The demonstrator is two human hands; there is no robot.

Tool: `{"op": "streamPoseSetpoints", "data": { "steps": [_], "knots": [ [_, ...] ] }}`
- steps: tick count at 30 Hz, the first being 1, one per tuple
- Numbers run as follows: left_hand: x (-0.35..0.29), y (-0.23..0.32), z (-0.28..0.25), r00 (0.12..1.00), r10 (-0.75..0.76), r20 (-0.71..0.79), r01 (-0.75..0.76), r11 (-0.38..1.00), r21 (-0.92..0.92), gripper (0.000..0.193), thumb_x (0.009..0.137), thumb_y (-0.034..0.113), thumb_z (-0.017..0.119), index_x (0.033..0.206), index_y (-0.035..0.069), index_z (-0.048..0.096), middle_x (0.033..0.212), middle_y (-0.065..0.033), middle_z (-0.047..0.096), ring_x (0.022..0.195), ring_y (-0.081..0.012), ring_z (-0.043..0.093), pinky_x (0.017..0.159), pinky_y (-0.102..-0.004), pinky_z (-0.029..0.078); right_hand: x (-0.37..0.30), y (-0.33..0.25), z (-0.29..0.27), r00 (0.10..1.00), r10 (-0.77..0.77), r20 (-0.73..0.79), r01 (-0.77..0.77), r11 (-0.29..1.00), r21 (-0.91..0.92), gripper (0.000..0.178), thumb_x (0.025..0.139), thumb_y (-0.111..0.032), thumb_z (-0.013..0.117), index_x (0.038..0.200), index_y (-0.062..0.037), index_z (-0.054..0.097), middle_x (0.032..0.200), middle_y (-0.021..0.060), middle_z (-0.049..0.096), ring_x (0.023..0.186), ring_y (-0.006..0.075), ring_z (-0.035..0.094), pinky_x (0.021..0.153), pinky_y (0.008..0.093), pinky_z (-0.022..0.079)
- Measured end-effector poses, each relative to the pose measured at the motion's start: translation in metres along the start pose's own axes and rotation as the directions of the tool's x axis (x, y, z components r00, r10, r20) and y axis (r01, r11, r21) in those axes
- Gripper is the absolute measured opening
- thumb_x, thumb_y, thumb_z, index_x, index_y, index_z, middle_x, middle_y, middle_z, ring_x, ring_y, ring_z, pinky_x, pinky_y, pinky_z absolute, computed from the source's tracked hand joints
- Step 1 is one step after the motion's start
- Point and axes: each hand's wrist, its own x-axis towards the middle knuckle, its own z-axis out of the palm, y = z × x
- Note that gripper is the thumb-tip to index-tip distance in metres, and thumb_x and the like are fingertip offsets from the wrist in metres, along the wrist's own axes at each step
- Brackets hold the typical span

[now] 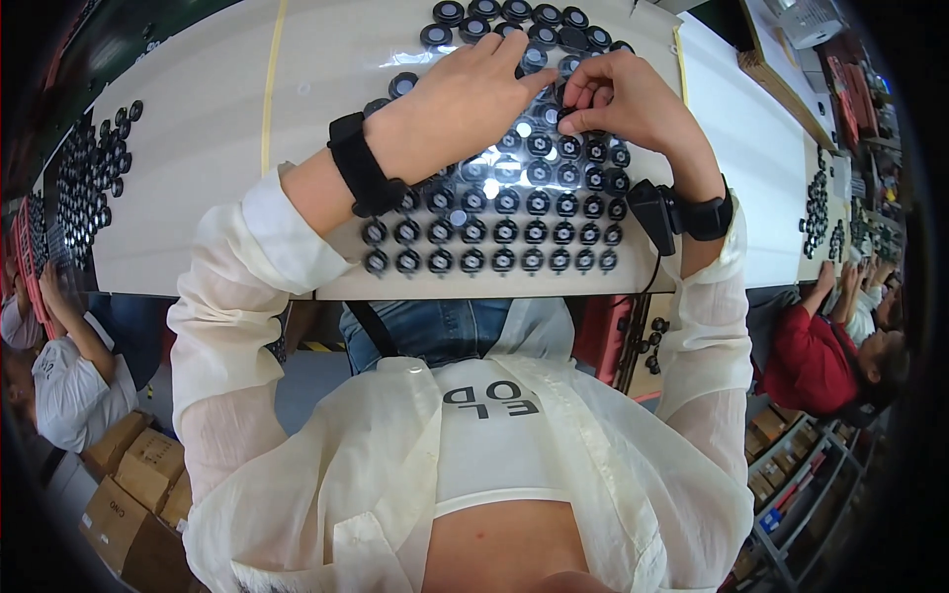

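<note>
Rows of small round black parts (503, 231) cover the table under and in front of my hands. Over some of them lies what looks like a clear, shiny plastic sheet (506, 168), with bright glare and pale round spots. My left hand (460, 99) reaches across the sheet with its fingers stretched out and thumb apart, palm down. To its right, my right hand (633, 99) is closed in a pinch, thumb against fingertips, above the parts. Whatever sits between those fingertips is too small and dark to make out. A small grey disc (458, 217) rests among the nearer rows.
More black parts (516, 11) stand at the table's far side, and another group (94, 178) at the far left. Yellow tape (272, 89) crosses the pale table (198, 217). A wooden-edged shelf (786, 84) rises at the right. Other people sit on both sides; cardboard boxes (148, 465) are stacked lower left.
</note>
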Motion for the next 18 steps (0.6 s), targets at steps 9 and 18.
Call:
{"op": "streamPoseSetpoints", "data": {
  "steps": [9, 18],
  "knots": [
    [-0.013, -0.001, 0.004, 0.995, -0.090, -0.035, 0.092, 0.995, 0.037, 0.048, 0.082, 0.007, 0.059, 0.130, 0.013, 0.059, 0.111, -0.0123, 0.050, 0.096, -0.0257, 0.056, 0.081, -0.0320, 0.052, 0.017, -0.012, -0.005, 0.999, 0.030, 0.034, -0.031, 0.999, 0.029, 0.018, 0.069, -0.005, 0.084, 0.079, 0.0012, 0.071, 0.070, 0.0020, 0.066, 0.066, 0.0078, 0.060, 0.062, 0.0215, 0.049],
    [-0.013, 0.019, 0.000, 0.976, -0.215, 0.032, 0.210, 0.971, 0.113, 0.058, 0.079, 0.008, 0.061, 0.136, 0.015, 0.053, 0.110, -0.0109, 0.047, 0.094, -0.0237, 0.054, 0.080, -0.0311, 0.051, 0.015, -0.028, -0.013, 0.997, -0.021, 0.075, 0.031, 0.990, -0.139, 0.014, 0.071, -0.003, 0.081, 0.077, 0.0021, 0.070, 0.070, 0.0034, 0.067, 0.066, 0.0100, 0.062, 0.064, 0.0213, 0.050]
  ]
}}
